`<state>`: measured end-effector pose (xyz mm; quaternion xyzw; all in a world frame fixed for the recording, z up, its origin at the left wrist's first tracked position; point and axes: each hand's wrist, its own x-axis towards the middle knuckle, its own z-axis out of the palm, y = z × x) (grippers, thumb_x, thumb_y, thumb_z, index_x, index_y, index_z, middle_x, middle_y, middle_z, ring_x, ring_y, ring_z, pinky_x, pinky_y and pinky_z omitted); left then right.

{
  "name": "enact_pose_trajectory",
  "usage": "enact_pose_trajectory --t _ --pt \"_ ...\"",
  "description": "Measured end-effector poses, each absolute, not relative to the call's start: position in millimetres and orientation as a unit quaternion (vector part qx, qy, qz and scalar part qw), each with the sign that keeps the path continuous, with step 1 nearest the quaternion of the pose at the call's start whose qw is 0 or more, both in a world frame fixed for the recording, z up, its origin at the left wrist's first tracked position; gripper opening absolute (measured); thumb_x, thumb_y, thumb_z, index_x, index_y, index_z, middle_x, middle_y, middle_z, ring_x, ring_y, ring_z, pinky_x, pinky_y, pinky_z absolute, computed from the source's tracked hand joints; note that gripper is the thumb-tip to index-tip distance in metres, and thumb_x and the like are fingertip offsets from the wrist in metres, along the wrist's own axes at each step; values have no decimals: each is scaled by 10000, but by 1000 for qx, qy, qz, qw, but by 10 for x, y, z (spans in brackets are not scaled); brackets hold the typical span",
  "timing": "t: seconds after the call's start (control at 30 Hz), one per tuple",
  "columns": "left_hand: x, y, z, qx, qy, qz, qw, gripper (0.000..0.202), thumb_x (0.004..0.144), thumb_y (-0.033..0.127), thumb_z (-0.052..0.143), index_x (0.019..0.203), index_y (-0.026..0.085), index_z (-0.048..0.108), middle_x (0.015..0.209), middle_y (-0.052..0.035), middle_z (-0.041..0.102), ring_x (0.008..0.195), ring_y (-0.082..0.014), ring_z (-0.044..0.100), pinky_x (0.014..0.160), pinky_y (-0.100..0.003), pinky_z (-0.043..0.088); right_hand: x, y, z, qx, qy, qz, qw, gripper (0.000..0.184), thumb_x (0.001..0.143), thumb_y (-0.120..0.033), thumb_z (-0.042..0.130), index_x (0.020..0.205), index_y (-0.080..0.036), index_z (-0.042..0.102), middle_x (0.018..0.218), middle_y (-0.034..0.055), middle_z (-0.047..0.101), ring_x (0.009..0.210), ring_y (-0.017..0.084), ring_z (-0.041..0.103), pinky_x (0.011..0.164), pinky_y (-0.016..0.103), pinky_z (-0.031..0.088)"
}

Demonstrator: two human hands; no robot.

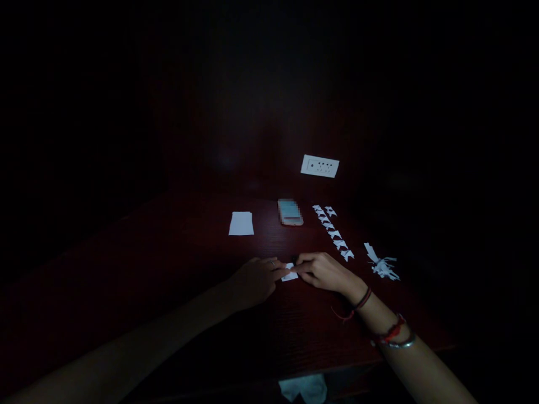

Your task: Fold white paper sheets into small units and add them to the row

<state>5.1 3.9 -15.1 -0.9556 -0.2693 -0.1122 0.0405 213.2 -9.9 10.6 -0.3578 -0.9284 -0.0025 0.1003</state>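
Note:
A small piece of white paper (289, 273) lies on the dark red table, between my two hands. My left hand (263, 278), with a ring on one finger, presses and grips the paper's left side with its fingertips. From the right, my right hand (322, 270) has its index finger and thumb on the paper's other edge, its remaining fingers curled under. Fingertips cover part of the paper, so any fold there is hard to make out. Bracelets circle my right wrist and forearm.
A white paper sheet (241, 223) lies at the back left, beside a phone (290, 212) with a blurred screen. Right of it runs a row of small folded papers (334, 233), with a heap of paper strips (384, 268) farther right. A socket panel (320, 166) is on the wall.

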Motion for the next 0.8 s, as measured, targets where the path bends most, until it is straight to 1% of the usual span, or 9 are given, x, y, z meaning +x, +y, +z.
enact_pose_trajectory --t 0.17,0.37,0.43,0.57,0.63,0.73,0.8 --pt "36 44 -137 -957 -268 -107 40 431 732 113 386 1144 238 412 1198 -2 437 1084 -204 384 804 -335 328 2129 -95 101 -361 -927 -18 98 223 757 -158 435 890 -199 610 810 20 560 716 113 514 674 211 365" --pt "6 42 -104 -955 -265 -123 54 422 734 104 399 1126 259 423 1177 -6 432 1085 -215 357 817 -348 314 2127 -82 116 -386 -915 -31 113 177 728 -155 458 785 -170 625 763 26 555 689 119 505 686 221 362" --pt "3 25 -67 -953 -263 -134 70 405 728 109 420 1105 256 442 1160 -24 421 1056 -222 364 805 -343 319 2118 -84 133 -407 -903 -34 134 184 734 -155 452 812 -163 619 773 31 551 691 120 503 689 225 366" --pt "5 -7 -25 -955 -255 -128 78 390 730 126 438 1100 251 444 1047 -31 465 930 -194 425 755 -319 343 2091 -78 145 -394 -904 1 167 259 774 -147 415 979 -198 564 897 28 535 782 116 506 706 210 379" --pt "0 -3 -44 -957 -248 -130 77 405 736 124 435 1119 254 426 1051 -25 474 961 -200 410 780 -330 330 2085 -64 127 -381 -910 21 164 246 781 -152 421 966 -205 574 903 25 531 790 111 508 715 207 382" --pt "-23 34 -102 -954 -248 -143 84 406 750 130 423 1135 259 414 1095 -21 470 1040 -219 362 825 -359 295 2088 -37 87 -379 -910 44 165 203 781 -159 438 896 -187 602 851 26 540 760 106 514 712 207 385" --pt "-38 62 -127 -952 -250 -153 87 391 763 149 414 1138 258 411 1110 -19 467 1056 -218 355 833 -362 288 2088 -21 66 -381 -907 55 172 182 776 -161 451 866 -177 608 824 26 544 748 105 516 708 207 386"
